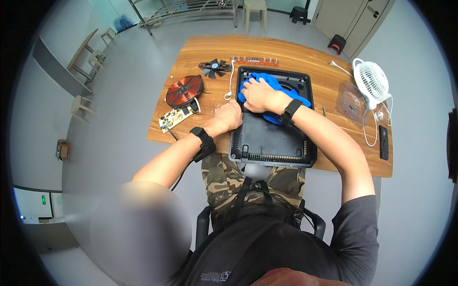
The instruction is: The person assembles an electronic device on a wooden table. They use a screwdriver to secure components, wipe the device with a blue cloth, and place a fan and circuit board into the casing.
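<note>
In front of me on the table lies the black plastic housing (272, 138) of an induction cooker, a shallow open tray with vent slots along its near edge. My left hand (229, 116) is closed on the housing's left edge; its fingertips are partly hidden. Inside the upper part of the housing, my right hand (261, 95) presses and grips a blue cloth (274, 82). The cloth spreads out to the right under my wrist and partly covers a round vent.
Left of the housing lie a copper coil (185, 91), a circuit board (174, 119) and a black fan (214, 68). A narrow orange board (255, 60) lies beyond it. At right are a white fan (371, 81), a clear plastic dish (351, 102) and a black strip (383, 142).
</note>
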### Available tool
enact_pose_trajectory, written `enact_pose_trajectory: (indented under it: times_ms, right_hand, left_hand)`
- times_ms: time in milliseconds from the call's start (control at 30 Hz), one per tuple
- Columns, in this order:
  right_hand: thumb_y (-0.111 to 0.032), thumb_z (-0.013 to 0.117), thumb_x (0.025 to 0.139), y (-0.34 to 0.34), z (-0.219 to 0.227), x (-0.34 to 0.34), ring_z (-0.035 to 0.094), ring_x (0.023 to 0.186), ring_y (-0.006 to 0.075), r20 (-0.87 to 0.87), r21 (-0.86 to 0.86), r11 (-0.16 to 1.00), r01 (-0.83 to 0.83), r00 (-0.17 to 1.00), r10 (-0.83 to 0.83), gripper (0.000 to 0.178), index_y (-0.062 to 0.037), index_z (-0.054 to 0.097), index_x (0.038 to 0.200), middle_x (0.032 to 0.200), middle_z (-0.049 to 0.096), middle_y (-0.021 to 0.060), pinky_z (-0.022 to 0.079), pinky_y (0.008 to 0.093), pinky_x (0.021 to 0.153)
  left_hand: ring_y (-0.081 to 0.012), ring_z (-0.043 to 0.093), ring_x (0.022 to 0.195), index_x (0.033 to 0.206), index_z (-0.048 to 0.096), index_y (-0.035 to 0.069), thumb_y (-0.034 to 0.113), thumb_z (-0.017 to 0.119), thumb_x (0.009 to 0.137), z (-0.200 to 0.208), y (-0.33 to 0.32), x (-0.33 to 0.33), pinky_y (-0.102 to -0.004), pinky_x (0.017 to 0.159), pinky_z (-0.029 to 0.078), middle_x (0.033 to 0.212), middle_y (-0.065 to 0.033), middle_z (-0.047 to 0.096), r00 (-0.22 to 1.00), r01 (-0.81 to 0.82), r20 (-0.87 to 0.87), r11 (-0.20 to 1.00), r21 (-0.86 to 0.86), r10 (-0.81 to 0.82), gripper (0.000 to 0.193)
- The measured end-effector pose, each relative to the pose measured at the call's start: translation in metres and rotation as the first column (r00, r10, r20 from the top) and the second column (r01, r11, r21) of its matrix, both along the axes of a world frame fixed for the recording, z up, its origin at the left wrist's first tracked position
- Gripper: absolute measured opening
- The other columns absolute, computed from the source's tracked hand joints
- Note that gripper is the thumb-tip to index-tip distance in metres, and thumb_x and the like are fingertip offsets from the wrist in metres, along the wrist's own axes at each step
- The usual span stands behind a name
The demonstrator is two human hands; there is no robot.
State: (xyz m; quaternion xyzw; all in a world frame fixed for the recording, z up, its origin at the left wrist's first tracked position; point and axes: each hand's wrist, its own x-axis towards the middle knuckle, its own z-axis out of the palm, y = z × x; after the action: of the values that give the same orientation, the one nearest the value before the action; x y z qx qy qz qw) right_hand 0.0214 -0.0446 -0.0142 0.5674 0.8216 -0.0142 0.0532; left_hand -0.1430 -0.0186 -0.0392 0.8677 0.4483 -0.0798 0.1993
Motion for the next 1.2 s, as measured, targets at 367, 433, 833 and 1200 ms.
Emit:
enact_pose_trajectory:
  times_ms: [367,433,833,1200]
  right_hand:
    - [-0.020,0.068,0.089,-0.019,0.007,0.012,0.053,0.114,0.0259,-0.153,0.052,0.973,-0.227,0.961,0.232,0.023,-0.0128,0.074,0.110,0.112,0.064,0.0030,0.044,0.0502,0.092]
    - [-0.020,0.070,0.088,-0.033,0.017,0.013,0.053,0.112,0.0254,-0.158,0.125,0.967,-0.220,0.958,0.238,0.026,-0.0132,0.072,0.112,0.114,0.062,0.0012,0.047,0.0459,0.090]
    - [-0.008,0.063,0.087,-0.098,-0.034,0.015,0.054,0.122,0.0298,-0.275,0.204,0.949,-0.241,0.916,0.292,0.053,0.0000,0.053,0.138,0.135,0.055,0.0164,0.045,0.0404,0.101]
    - [-0.015,0.048,0.096,-0.100,-0.050,0.011,0.057,0.122,0.0279,-0.142,0.172,0.973,-0.151,0.974,0.177,0.041,0.0019,0.058,0.132,0.135,0.060,0.0159,0.046,0.0415,0.103]
  left_hand:
    - [-0.0438,0.066,0.112,0.121,0.052,-0.012,0.018,0.062,0.090,0.001,0.003,0.001,-0.0480,0.096,0.052,0.114,-0.0320,0.068,1.000,0.012,-0.025,1.000,0.000,-0.012,0.045]
    - [-0.0437,0.066,0.112,0.121,0.052,-0.012,0.018,0.063,0.090,-0.002,0.003,0.002,-0.0479,0.096,0.052,0.114,-0.0318,0.068,0.999,0.016,-0.032,1.000,0.007,-0.016,0.044]
    - [-0.0454,0.068,0.107,0.116,0.052,-0.013,0.020,0.061,0.091,-0.004,0.004,0.001,-0.0495,0.094,0.053,0.108,-0.0341,0.069,1.000,0.025,0.001,0.999,0.026,-0.025,0.043]
    - [-0.0479,0.066,0.106,0.119,0.050,-0.010,0.028,0.058,0.095,-0.006,0.004,-0.002,-0.0540,0.094,0.050,0.106,-0.0332,0.069,1.000,0.014,-0.014,0.999,0.040,-0.014,0.046]
